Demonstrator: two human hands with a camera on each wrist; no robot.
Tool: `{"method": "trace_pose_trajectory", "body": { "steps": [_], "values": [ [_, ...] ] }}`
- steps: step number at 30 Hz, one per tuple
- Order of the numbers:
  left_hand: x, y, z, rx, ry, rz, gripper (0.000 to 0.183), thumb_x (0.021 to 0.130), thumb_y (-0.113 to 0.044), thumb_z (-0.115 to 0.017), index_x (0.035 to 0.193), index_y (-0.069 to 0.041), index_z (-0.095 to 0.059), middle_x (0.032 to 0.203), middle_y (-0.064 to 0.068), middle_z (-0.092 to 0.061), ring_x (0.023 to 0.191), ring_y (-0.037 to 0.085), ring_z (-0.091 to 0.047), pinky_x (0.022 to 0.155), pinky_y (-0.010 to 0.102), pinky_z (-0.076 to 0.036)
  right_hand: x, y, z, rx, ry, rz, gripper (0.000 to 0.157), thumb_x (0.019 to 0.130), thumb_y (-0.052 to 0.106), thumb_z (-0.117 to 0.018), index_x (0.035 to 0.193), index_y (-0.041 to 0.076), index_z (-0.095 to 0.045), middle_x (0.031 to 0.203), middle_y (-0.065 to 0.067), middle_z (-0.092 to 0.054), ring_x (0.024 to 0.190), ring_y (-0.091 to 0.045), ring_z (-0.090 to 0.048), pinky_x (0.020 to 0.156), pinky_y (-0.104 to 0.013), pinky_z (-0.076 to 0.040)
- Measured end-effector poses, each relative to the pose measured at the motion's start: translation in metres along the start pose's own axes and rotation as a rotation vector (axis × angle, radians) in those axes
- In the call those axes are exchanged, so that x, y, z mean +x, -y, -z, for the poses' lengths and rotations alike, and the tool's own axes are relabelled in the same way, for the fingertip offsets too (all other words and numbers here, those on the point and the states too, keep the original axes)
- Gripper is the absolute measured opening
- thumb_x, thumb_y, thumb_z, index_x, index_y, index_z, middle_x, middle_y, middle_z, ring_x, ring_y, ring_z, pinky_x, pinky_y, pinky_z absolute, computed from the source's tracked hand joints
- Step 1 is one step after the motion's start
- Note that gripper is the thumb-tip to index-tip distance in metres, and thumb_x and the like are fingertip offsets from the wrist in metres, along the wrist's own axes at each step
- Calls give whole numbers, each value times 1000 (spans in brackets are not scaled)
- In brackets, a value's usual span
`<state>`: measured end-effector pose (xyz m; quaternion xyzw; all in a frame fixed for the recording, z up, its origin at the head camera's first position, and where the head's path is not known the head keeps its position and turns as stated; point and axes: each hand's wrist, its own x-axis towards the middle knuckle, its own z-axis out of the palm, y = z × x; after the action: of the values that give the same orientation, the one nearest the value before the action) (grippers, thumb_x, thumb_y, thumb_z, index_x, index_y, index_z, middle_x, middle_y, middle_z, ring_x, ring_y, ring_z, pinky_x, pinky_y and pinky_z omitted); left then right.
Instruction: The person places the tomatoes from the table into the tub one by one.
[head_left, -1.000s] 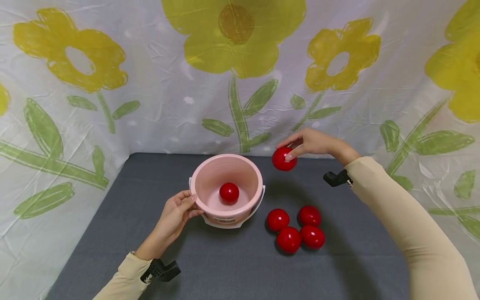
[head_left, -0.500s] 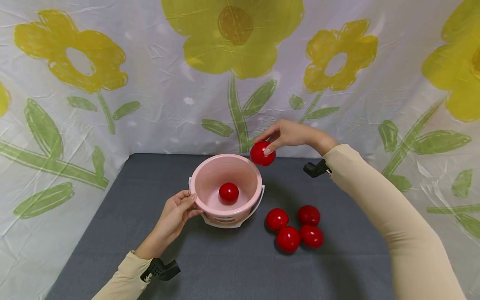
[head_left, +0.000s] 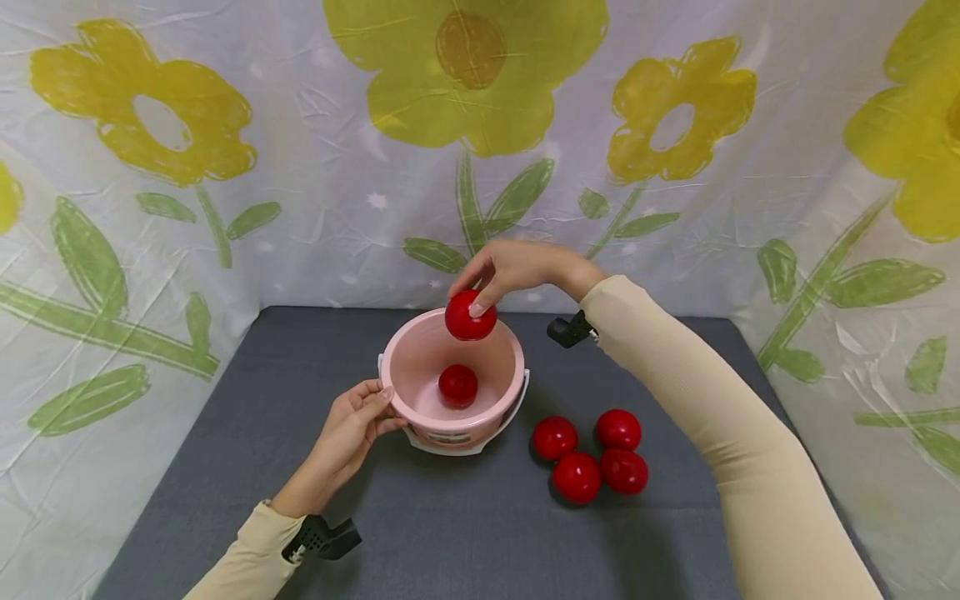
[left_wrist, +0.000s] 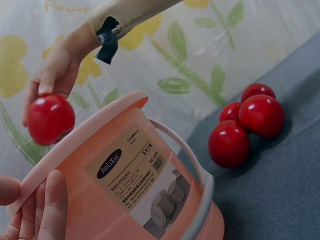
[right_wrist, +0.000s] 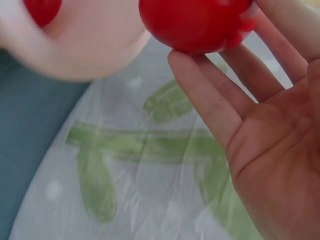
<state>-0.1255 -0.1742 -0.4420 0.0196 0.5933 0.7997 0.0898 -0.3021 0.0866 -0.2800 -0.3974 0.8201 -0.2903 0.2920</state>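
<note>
A pink plastic bucket point(head_left: 408, 367) stands on the dark grey table, its rim pinched at the left by my left hand point(head_left: 348, 435). In the left wrist view, the thumb and fingers grip that rim from both sides. One glossy red ball point(head_left: 457, 387) lies on the bucket's floor. My right hand point(head_left: 519, 268) holds another red ball point(head_left: 469, 323) by its fingertips, above the far part of the bucket's opening. The left wrist view shows this held ball point(left_wrist: 51, 120) over the rim. From the right wrist, fingers point(right_wrist: 205, 95) support the ball's underside.
Several red balls point(head_left: 577, 478) lie clustered on the table point(head_left: 465, 533) to the right of the bucket. A white handle point(head_left: 517, 408) hangs down the bucket's outside. Behind the table hangs a white cloth point(head_left: 315, 225) printed with yellow flowers.
My right hand has carried its red ball leftward, from the bucket's right side to over its opening. The left hand, the bucket and the clustered balls have stayed in place.
</note>
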Motion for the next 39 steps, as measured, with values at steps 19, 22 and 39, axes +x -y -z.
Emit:
{"method": "trace_pose_trajectory", "body": {
  "steps": [19, 22, 39],
  "values": [
    [1, -1, -2, 49, -32, 43, 37, 102, -14, -54, 126, 10, -38, 86, -5, -67, 75, 7, -67, 76, 22, -62, 56, 2, -48, 69, 128, 53, 43, 87, 15, -75, 129, 10, -66, 128, -8, -68, 116, -21, -62, 92, -31, -60],
    [1, -1, -2, 50, -34, 48, 37, 102, -13, -53, 126, 10, -37, 85, -5, -66, 75, 8, -67, 76, 22, -62, 59, -1, -52, 73, 138, 73, 43, 87, 14, -75, 128, 8, -66, 126, -9, -69, 114, -21, -63, 92, -31, -60],
    [0, 0, -4, 30, -28, 41, 32, 102, -12, -54, 124, 6, -41, 87, -5, -66, 75, 8, -67, 75, 22, -62, 62, -9, -72, 143, 125, 4, 40, 86, 16, -77, 125, 17, -69, 125, -3, -70, 114, -18, -62, 93, -31, -59]
  ]
}}
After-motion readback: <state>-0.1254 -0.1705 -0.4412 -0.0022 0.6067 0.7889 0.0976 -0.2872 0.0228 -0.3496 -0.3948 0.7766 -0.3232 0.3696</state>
